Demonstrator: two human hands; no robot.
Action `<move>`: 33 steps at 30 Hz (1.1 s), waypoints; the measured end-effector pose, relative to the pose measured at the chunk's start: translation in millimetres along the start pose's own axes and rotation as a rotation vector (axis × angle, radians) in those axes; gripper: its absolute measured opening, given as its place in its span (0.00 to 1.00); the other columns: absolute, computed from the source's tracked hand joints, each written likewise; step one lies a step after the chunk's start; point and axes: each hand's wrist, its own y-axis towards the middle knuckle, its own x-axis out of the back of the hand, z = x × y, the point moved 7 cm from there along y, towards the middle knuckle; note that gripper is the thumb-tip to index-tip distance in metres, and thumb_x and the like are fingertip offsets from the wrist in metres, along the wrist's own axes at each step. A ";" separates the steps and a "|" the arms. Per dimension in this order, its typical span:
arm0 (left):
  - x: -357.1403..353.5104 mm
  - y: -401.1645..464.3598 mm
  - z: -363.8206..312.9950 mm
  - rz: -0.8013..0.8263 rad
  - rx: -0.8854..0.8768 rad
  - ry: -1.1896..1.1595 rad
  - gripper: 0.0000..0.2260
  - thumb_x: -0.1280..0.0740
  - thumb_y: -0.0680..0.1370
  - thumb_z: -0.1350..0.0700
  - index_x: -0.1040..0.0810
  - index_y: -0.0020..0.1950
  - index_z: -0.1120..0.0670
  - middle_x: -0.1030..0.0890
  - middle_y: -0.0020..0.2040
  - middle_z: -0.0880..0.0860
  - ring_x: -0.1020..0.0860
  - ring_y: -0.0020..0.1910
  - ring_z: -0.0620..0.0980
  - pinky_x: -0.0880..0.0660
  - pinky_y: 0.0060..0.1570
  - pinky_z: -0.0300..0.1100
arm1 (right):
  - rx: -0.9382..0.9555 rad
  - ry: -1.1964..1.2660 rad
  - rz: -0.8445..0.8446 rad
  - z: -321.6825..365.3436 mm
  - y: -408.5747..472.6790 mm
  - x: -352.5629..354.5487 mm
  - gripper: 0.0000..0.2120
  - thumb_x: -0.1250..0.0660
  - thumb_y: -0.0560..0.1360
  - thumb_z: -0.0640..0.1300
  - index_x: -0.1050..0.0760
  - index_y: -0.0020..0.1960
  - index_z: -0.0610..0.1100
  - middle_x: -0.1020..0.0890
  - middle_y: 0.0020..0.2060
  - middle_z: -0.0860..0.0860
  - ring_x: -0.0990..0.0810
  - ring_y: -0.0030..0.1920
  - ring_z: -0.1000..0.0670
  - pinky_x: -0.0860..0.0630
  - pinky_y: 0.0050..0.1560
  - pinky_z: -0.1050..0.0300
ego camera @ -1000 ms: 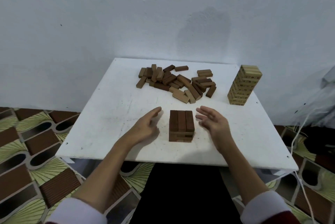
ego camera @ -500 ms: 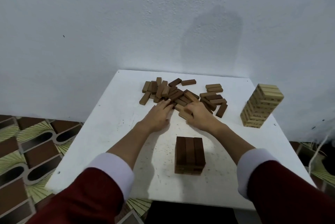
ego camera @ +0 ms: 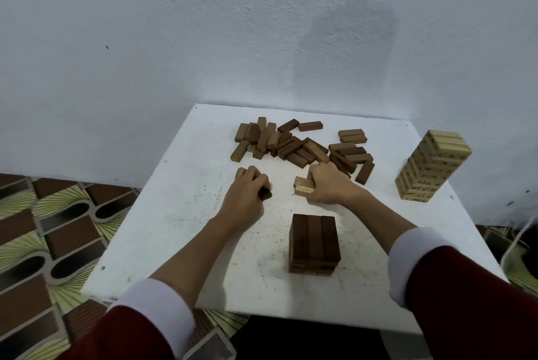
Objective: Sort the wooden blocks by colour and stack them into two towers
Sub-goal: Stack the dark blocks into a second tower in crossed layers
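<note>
Two hands on the white bench (ego camera: 174,214), left hand (ego camera: 247,189) gripping a dark block (ego camera: 265,194), right hand (ego camera: 327,185) gripping pale blocks (ego camera: 303,185); loose pile (ego camera: 297,144) behind them, short dark tower (ego camera: 314,243) nearest, tall pale tower (ego camera: 431,167) far right

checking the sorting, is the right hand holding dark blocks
No, the right hand grips light blocks, pale like the light tower, while the left hand holds a dark block.
</note>
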 end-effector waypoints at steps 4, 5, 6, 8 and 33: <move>12.8 -24.9 12.8 -0.026 0.086 -0.131 0.12 0.38 0.70 0.73 0.24 0.44 0.57 0.27 0.49 0.50 0.35 0.51 0.45 0.35 0.46 0.31 | -0.007 0.130 -0.049 14.7 -12.2 27.3 0.14 0.29 0.69 0.43 0.29 0.51 0.40 0.24 0.47 0.46 0.26 0.45 0.48 0.29 0.40 0.54; 16.6 -32.4 16.7 -0.024 0.114 -0.180 0.14 0.39 0.69 0.75 0.24 0.43 0.57 0.28 0.49 0.50 0.35 0.51 0.45 0.34 0.47 0.30 | 0.001 0.179 -0.062 23.3 -16.6 35.2 0.15 0.29 0.69 0.43 0.30 0.51 0.40 0.24 0.47 0.47 0.26 0.44 0.48 0.30 0.39 0.55; 19.5 -37.0 19.9 -0.023 0.127 -0.227 0.15 0.40 0.68 0.76 0.24 0.42 0.58 0.28 0.50 0.50 0.34 0.52 0.45 0.34 0.48 0.29 | 0.009 0.227 -0.079 31.8 -20.0 43.5 0.15 0.29 0.69 0.43 0.30 0.52 0.41 0.24 0.47 0.47 0.26 0.44 0.49 0.31 0.38 0.57; 28.8 -47.8 21.7 -0.043 0.116 -0.285 0.17 0.41 0.65 0.78 0.25 0.41 0.58 0.28 0.52 0.52 0.33 0.54 0.47 0.32 0.49 0.27 | 0.042 0.301 -0.099 55.7 -30.1 54.7 0.17 0.28 0.69 0.43 0.29 0.54 0.40 0.24 0.49 0.47 0.27 0.44 0.50 0.32 0.37 0.59; 55.5 -99.0 30.5 -0.021 0.179 -0.155 0.27 0.39 0.66 0.59 0.23 0.64 0.48 0.27 0.63 0.50 0.33 0.61 0.50 0.36 0.60 0.38 | -0.192 0.640 -0.489 134.7 -74.5 -75.7 0.16 0.39 0.78 0.49 0.30 0.60 0.39 0.30 0.56 0.45 0.33 0.58 0.47 0.29 0.58 0.48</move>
